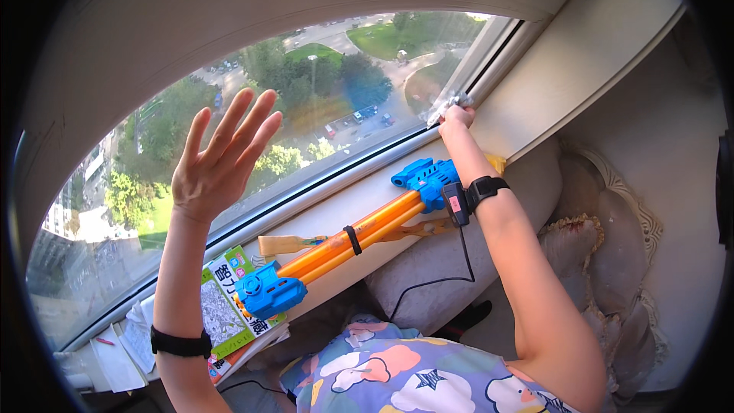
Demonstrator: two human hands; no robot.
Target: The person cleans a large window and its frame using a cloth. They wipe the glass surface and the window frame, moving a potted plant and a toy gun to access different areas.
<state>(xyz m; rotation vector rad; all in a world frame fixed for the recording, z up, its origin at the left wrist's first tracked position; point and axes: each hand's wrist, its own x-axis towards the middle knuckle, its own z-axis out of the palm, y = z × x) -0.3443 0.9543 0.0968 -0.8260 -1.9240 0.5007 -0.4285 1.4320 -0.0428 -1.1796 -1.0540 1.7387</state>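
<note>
My left hand (215, 163) is raised in front of the window glass (309, 86), palm towards it, fingers apart and holding nothing; it seems to lean on the pane. My right hand (459, 117) grips a crumpled whitish wad (446, 108), paper or cloth, against the lower right corner of the pane beside the frame. Below it, a blue and orange toy gun (355, 235) lies along the windowsill, its blue rear part partly behind my right forearm. A wooden toy-like piece (287, 245) lies beside its barrels.
Books with a green cover (235, 298) lie under the toy's front end. Loose papers (117, 355) and a red pen (105, 341) are at the sill's left. An upholstered bed or seat with a carved headboard (628, 201) stands at right. A black cable (436, 280) hangs from my right wrist device.
</note>
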